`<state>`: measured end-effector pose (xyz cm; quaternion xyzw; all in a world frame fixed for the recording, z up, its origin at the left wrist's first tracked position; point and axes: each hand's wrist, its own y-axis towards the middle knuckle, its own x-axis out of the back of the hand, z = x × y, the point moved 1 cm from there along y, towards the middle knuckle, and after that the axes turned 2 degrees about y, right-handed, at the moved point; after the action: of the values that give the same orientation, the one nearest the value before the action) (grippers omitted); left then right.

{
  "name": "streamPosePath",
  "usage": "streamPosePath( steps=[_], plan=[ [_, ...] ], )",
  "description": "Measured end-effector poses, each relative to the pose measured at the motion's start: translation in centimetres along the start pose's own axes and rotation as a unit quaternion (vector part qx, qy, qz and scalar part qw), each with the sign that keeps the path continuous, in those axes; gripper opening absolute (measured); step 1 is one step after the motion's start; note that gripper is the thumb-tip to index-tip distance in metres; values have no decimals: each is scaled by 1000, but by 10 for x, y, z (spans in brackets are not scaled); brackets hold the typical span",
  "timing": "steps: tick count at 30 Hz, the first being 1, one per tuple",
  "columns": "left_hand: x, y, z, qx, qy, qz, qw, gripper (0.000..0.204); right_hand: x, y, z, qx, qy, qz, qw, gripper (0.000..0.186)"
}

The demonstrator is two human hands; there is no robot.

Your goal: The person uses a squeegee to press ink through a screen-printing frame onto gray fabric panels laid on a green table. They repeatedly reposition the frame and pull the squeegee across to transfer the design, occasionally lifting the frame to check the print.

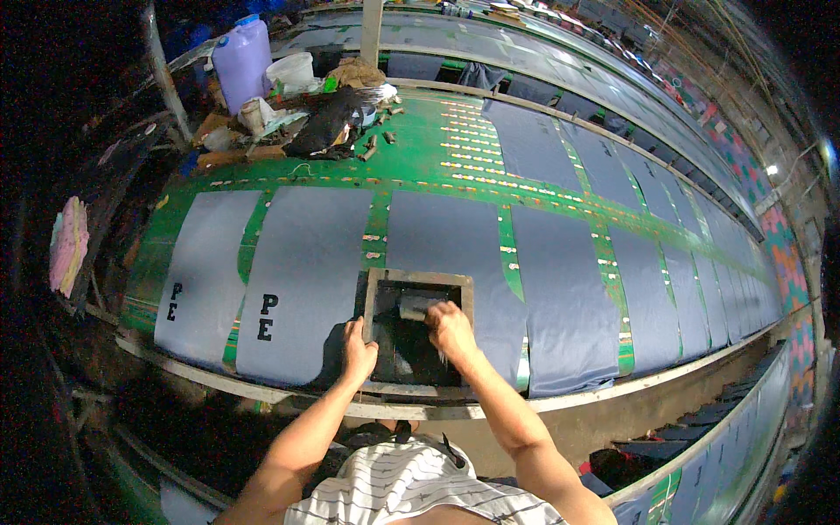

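A wooden-framed printing screen with a dark mesh lies over one of the grey-blue fabric pieces, close to the table's near edge. My left hand is closed on the left side of its frame. Inside the frame, my right hand grips a short, dark squeegee, which rests near the far part of the mesh. Shadow and dark ink hide the detail of the mesh. To the left lie two fabric pieces with black printed marks.
More fabric pieces run along the long green table to the right. A purple jug, a white bucket and a black plastic bag crowd its far left. A pale rail borders the near edge.
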<state>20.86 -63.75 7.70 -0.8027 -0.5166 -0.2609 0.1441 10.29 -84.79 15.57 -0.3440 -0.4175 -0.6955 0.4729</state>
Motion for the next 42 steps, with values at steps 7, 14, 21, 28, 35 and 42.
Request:
streamPosePath(
  steps=[7, 14, 21, 28, 35, 42],
  plan=[
    [2, 1, 3, -14, 6, -13, 1000, 62, 3, -93, 57, 7, 10, 7, 1000, 47],
    [-4, 5, 6, 0, 11, 9, 1000, 65, -3, -144, 74, 10, -32, 48, 998, 59],
    [-4, 0, 5, 1, -6, 6, 1000, 65, 16, -138, 13, -324, 108, -175, 923, 61],
    [-1, -2, -3, -25, -99, -11, 995, 70, 21, -141, -8, -376, 230, -110, 891, 43],
    [-76, -20, -110, -50, -130, -38, 990, 70, 104, -172, -84, -324, 232, -161, 903, 36],
    [-219, -63, -174, -22, -195, -29, 980, 74, 175, -249, -205, -337, 175, -146, 913, 36]
  ],
)
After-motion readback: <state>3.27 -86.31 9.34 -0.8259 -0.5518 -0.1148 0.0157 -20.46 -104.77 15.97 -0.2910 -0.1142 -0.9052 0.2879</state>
